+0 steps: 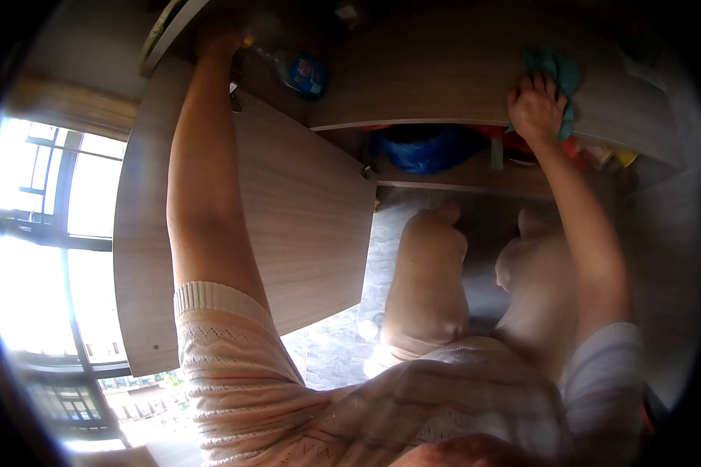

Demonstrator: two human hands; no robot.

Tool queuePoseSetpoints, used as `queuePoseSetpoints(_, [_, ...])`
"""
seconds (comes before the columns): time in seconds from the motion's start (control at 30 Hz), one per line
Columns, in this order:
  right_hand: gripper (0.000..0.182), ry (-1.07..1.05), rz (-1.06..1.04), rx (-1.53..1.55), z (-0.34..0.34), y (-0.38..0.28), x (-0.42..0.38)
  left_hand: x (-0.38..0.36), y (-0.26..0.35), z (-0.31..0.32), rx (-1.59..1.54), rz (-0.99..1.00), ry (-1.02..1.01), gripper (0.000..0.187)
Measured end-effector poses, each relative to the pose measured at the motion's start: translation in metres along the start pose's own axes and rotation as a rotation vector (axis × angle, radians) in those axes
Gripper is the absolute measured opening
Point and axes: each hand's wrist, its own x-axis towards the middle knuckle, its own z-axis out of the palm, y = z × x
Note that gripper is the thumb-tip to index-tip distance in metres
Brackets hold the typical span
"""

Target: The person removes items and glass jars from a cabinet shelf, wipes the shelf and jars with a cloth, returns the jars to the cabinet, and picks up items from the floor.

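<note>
My right hand (537, 109) presses a teal cloth (561, 74) against the wooden cabinet shelf (413, 86), with its fingers over the cloth. Up at the top left, my left hand (220, 39) is in deep shadow, and its fingers cannot be made out. Close beside it is a small yellow piece (248, 41), perhaps the cap of the clear bottle. That bottle with a blue label (308, 76) is on the shelf, its neck toward my left hand; whether I touch it cannot be told.
An open cabinet door (288, 210) stands beneath my left arm. Below the shelf, a lower compartment holds a blue plastic bag (428, 148), with red and yellow items at its right. My knees are on the grey floor (327, 350). A bright window (35, 257) is at the left.
</note>
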Motion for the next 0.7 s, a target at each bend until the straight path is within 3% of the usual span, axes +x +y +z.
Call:
queuePoseSetpoints(0.17, [0.035,0.005,-0.002,-0.025,0.0,0.001,0.0,-0.03,0.018,-0.031,-0.113,-0.031,0.179,0.043])
queuePoseSetpoints(0.27, [0.035,0.018,-0.004,-0.017,0.001,0.002,0.001,-0.036,0.018,-0.034,0.058,0.091,0.202,0.044])
queuePoseSetpoints(0.47, [0.034,0.094,-0.033,0.003,0.003,0.003,-0.001,-0.083,0.053,-0.091,0.013,-0.124,0.019,0.036])
queuePoseSetpoints(0.57, [0.032,0.114,-0.043,0.002,0.003,0.003,-0.001,-0.097,0.068,-0.083,0.217,0.047,0.191,0.031])
queuePoseSetpoints(0.6, [0.032,0.112,-0.045,0.005,0.002,0.003,-0.001,-0.11,0.081,-0.071,0.101,0.157,0.338,0.03])
queuePoseSetpoints(0.67, [0.031,0.084,-0.035,0.012,-0.004,0.001,-0.001,-0.142,0.123,-0.077,0.055,0.304,0.291,0.031])
queuePoseSetpoints(0.7, [0.03,0.069,-0.03,0.016,-0.004,0.001,-0.002,-0.154,0.142,-0.086,0.117,0.341,0.089,0.032])
